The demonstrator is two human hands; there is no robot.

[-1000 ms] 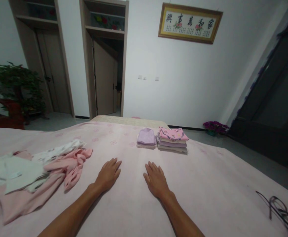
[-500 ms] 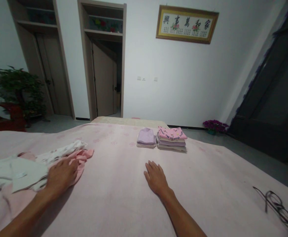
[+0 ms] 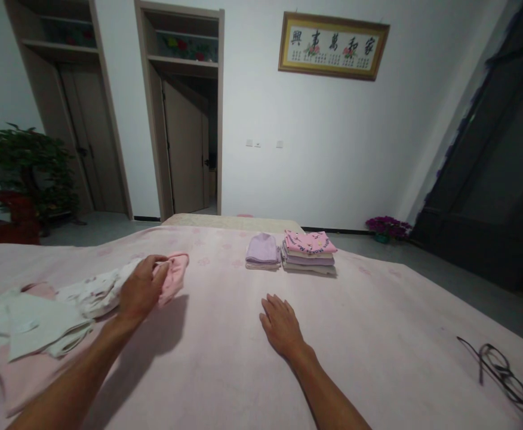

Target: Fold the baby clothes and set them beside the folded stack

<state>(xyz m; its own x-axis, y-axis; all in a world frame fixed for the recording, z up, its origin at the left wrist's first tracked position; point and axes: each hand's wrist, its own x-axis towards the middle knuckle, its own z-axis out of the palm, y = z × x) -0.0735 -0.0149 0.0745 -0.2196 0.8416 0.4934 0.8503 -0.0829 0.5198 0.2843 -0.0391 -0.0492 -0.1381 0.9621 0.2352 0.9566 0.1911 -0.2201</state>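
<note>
Gripped in my left hand is a pink garment, lifted a little above the sheet, with a shadow below. Left of it lies a loose heap with a white patterned garment and a pale green garment. My right hand rests flat on the pink bedsheet, fingers slightly spread, holding nothing. Beyond it stand two folded piles side by side: a short one with a lilac garment on top and a taller one topped by a pink printed garment.
Black-framed glasses lie on the bed at the right. Behind the bed are a framed wall hanging, a half-open door and purple flowers. A leafy plant and a red wooden chair stand at the left.
My left hand has moved right and up from the heap, drawing the pink garment with it. My right hand has stayed in place on the sheet. The view has shifted slightly.
</note>
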